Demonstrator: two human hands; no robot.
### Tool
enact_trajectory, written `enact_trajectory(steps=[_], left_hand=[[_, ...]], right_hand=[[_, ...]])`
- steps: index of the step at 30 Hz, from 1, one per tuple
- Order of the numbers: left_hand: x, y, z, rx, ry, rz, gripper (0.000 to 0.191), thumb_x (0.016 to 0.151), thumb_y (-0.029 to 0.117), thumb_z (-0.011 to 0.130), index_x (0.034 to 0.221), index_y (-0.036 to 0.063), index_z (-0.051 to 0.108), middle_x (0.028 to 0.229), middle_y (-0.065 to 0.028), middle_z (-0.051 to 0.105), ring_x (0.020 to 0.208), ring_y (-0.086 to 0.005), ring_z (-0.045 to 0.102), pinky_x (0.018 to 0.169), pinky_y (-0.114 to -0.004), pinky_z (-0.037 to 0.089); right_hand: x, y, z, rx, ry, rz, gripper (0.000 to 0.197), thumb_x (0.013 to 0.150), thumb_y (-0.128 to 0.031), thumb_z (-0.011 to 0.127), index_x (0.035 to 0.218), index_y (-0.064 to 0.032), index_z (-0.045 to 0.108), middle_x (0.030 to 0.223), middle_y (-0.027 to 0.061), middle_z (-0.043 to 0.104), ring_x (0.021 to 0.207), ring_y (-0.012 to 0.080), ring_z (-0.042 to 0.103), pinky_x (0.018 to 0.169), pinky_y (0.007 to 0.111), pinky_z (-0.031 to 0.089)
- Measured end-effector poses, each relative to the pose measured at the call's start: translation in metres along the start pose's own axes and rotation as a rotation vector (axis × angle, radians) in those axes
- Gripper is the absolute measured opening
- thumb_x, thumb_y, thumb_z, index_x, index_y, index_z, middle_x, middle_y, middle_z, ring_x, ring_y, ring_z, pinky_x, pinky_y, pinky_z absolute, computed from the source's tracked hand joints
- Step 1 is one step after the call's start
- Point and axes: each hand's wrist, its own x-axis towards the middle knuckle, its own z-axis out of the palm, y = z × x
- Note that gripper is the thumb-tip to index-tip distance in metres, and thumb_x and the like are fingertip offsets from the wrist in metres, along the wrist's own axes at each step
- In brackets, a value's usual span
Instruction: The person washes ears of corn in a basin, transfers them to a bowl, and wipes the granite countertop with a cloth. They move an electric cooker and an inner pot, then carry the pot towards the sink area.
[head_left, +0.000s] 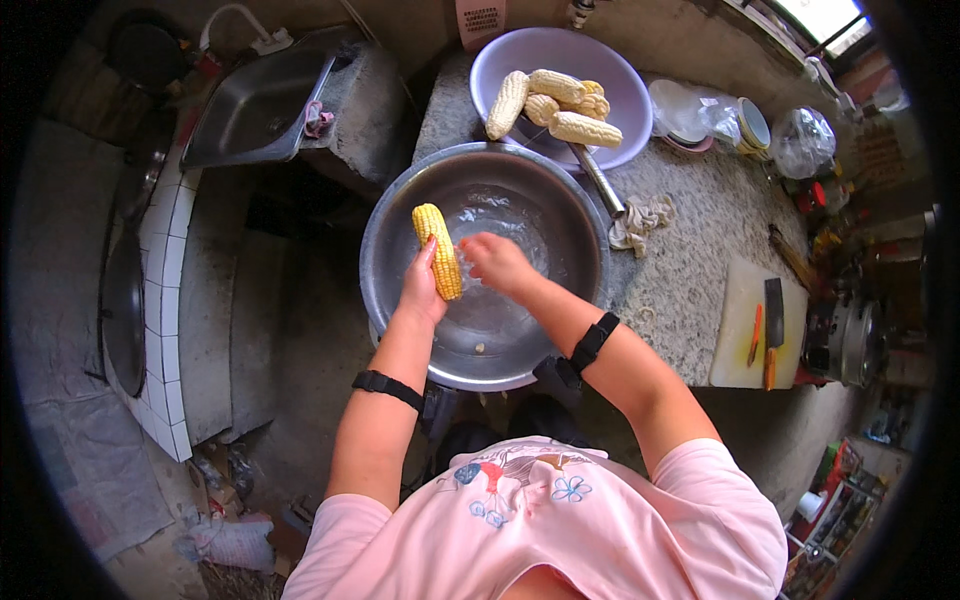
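Observation:
My left hand (426, 283) grips a yellow corn cob (437, 251) with husk off, held tilted over a large stainless-steel basin (390, 315). Just right of the cob is my right hand (499, 261), its fingers loosely curled and apart, with nothing visible in them. Water (510, 300) lies in the basin, and a small pale bit (479, 348) shows near its front wall. Behind stands a lavender plastic bowl (634, 97) with several pale corn cobs (555, 86) and some yellow corn. A metal handle (600, 184) sticks out over that bowl's rim.
A crumpled cloth (643, 221) lies on the stone counter (660, 277). Farther right, a cutting board (739, 322) carries a knife (773, 322) and a small orange-handled tool (755, 330). Bagged dishes (697, 116) stand at the back right. A metal sink (255, 105) is at left.

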Motion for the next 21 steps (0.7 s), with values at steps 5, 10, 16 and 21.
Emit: enact_trajectory(steps=[5, 10, 16, 21], left_hand=[[-0.007, 0.002, 0.028, 0.003, 0.044, 0.0, 0.038, 0.093, 0.037, 0.042, 0.114, 0.0054, 0.05, 0.104, -0.0108, 0.059, 0.094, -0.0228, 0.058, 0.085, -0.039, 0.047], [0.0, 0.001, 0.015, -0.124, 0.008, -0.13, 0.037, 0.093, 0.038, 0.044, 0.113, 0.007, 0.049, 0.098, -0.0109, 0.059, 0.093, -0.0244, 0.058, 0.083, -0.041, 0.048], [-0.021, 0.017, 0.03, 0.088, 0.072, -0.026, 0.037, 0.092, 0.037, 0.046, 0.113, 0.0069, 0.049, 0.096, -0.0101, 0.059, 0.09, -0.0238, 0.059, 0.075, -0.038, 0.05], [-0.03, 0.025, 0.04, 0.025, 0.07, -0.058, 0.035, 0.091, 0.04, 0.048, 0.109, 0.0099, 0.05, 0.092, -0.0078, 0.058, 0.081, -0.0204, 0.058, 0.068, -0.036, 0.05]], right_hand=[[-0.02, -0.016, 0.001, -0.922, 0.052, -0.233, 0.054, 0.09, -0.049, 0.038, 0.083, -0.0017, 0.063, 0.074, 0.0189, 0.064, 0.065, 0.0349, 0.063, 0.058, 0.044, 0.051], [-0.021, -0.02, -0.005, -0.94, 0.105, -0.343, 0.042, 0.092, -0.039, 0.037, 0.079, -0.0109, 0.066, 0.071, 0.0147, 0.065, 0.063, 0.0316, 0.063, 0.059, 0.045, 0.05], [0.012, 0.006, -0.043, -0.827, 0.285, -0.083, 0.033, 0.09, -0.032, 0.046, 0.085, -0.0028, 0.06, 0.081, 0.0214, 0.064, 0.08, 0.0367, 0.062, 0.073, 0.046, 0.049], [0.016, 0.037, -0.046, -1.037, 0.338, 0.0, 0.019, 0.083, -0.009, 0.049, 0.099, -0.0026, 0.057, 0.109, 0.0187, 0.057, 0.092, 0.0344, 0.062, 0.076, 0.043, 0.051]])
